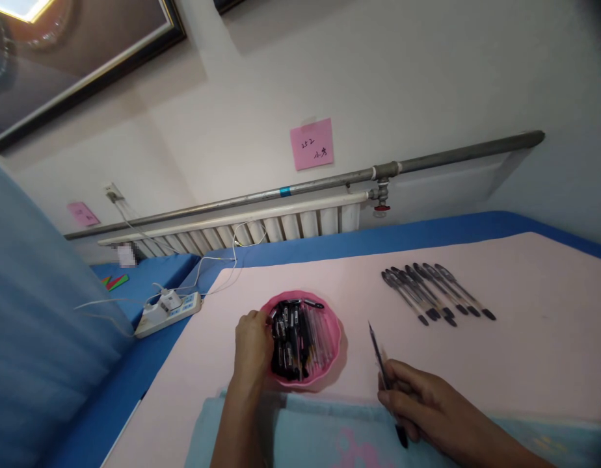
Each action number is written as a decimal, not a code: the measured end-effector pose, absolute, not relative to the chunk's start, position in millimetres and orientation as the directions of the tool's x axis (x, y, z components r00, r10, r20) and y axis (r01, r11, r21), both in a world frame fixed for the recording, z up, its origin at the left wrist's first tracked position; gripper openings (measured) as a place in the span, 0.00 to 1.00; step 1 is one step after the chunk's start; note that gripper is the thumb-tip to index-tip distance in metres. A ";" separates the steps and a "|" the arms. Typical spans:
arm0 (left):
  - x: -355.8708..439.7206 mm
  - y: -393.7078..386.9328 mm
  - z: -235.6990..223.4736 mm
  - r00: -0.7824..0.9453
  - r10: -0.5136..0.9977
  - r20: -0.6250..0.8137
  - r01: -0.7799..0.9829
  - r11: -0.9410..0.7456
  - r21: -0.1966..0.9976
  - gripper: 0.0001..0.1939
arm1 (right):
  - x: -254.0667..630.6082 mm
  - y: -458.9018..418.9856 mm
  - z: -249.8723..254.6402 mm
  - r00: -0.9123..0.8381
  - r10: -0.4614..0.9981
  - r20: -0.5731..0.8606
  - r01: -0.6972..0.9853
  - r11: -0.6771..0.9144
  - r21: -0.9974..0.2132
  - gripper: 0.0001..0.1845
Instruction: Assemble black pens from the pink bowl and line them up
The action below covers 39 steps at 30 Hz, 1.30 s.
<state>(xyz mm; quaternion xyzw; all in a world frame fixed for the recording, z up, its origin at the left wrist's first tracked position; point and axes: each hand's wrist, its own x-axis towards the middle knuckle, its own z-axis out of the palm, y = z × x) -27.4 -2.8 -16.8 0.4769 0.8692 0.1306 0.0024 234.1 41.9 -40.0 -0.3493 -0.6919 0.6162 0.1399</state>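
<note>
Between the fingers of my right hand (417,400) is a pen (377,351), its bare tip pointing up and away and its dark end down near the blue cloth. My left hand (253,344) is at the left rim of a pink basket (338,338), fingers curled over the edge; their tips are partly hidden among the contents. Inside the basket lie many black pen caps (283,344) on the left and clear pen tubes (320,335) on the right. A row of capped pens (430,292) rests on the pink surface to the right.
The pink tabletop (534,338) has a blue border (447,231). A light blue cloth (320,432) lies at the near edge. To the left are a power strip (183,312) with white cords and a blue curtain (41,312). A radiator (291,224) and pipe run along the wall.
</note>
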 end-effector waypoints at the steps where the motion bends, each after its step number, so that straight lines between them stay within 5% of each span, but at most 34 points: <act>1: -27.0 -2.6 -18.0 -0.554 0.824 0.122 0.825 0.523 0.213 0.13 | 234.2 41.8 -40.0 -0.717 0.657 -0.233 0.307 -0.003 -0.952 0.10; 8: -20.4 -0.2 -28.6 -0.587 0.800 0.128 0.809 0.584 0.065 0.16 | 234.5 40.7 -38.3 -0.705 0.661 -0.257 0.315 -0.033 -0.948 0.10; 22: -22.1 -4.6 -25.9 -0.639 0.769 0.001 0.769 0.639 -0.018 0.16 | 233.3 37.8 -32.3 -0.693 0.680 -0.241 0.301 -0.032 -0.953 0.10; 39: -33.6 -7.6 -20.0 -0.663 0.748 -0.009 0.742 0.659 0.125 0.17 | 232.9 38.4 -30.8 -0.699 0.669 -0.255 0.332 -0.012 -0.943 0.13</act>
